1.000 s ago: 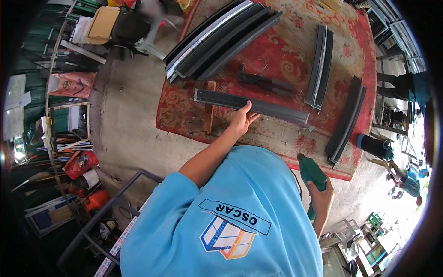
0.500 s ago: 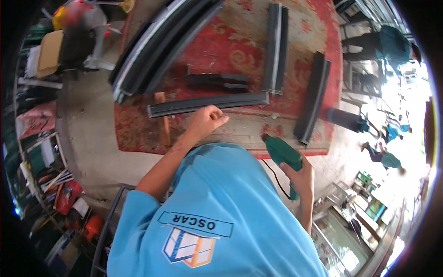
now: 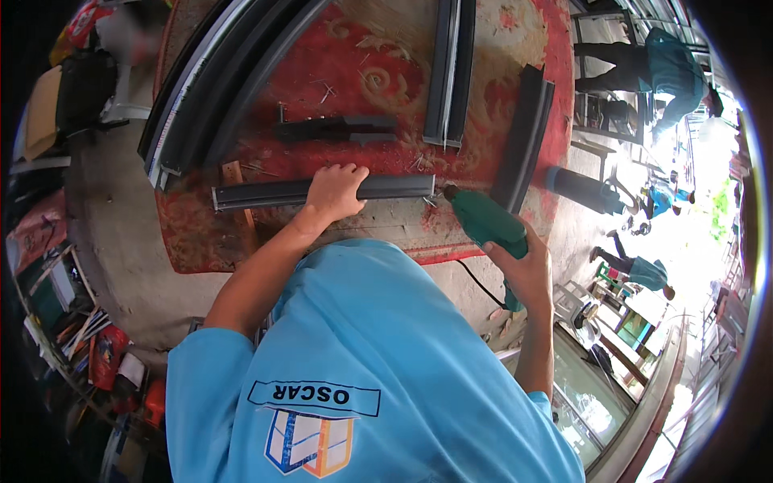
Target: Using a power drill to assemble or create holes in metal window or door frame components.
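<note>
My left hand lies over the near dark grey metal profile, its fingers curled across the far edge. The short bar runs left to right along the table's near side. In my right hand is a green power drill, gripped by its handle, with a black cord hanging below. The drill's dark nose points left, close to the bar's right end. Any bit at its tip is too small to make out. A few small screws lie by that end.
A worn red patterned cloth covers the table. Long dark profiles are stacked at the far left. Two more profiles lie to the right. A black tool rests beyond my left hand. Other people are at the right.
My left hand has come down onto the near profile and now grips it. The drill has come closer to the bar's right end. The whole view has shifted somewhat.
</note>
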Tool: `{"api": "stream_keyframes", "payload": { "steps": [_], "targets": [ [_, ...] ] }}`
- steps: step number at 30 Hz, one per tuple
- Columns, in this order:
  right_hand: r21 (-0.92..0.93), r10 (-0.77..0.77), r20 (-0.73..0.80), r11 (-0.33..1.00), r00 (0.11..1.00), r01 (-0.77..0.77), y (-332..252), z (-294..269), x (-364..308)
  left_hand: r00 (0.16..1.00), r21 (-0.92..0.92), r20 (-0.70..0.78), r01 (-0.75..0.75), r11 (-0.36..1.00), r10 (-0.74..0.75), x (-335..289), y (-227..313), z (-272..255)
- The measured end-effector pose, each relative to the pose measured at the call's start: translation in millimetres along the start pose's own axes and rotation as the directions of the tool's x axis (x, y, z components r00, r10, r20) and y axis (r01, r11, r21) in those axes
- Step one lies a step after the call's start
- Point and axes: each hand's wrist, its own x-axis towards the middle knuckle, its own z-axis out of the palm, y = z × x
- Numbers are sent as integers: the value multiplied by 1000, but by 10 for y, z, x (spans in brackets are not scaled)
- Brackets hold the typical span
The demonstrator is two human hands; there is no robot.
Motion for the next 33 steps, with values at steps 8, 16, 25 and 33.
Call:
{"api": "stream_keyframes", "payload": {
  "steps": [8,16,25,33],
  "targets": [
    [-90,19,80,996,997,-12,51,88,110,997,38,-6,78,996,-78,65,51,0],
    [-134,34,60,991,998,-26,50,58,132,994,35,-99,48,998,-44,58,52,7],
    [-117,43,79,993,996,-33,45,65,145,996,22,-78,55,998,-53,57,52,3],
    [-118,20,104,993,994,-7,20,55,136,996,4,-69,56,998,-55,55,34,26]
  ]
}}
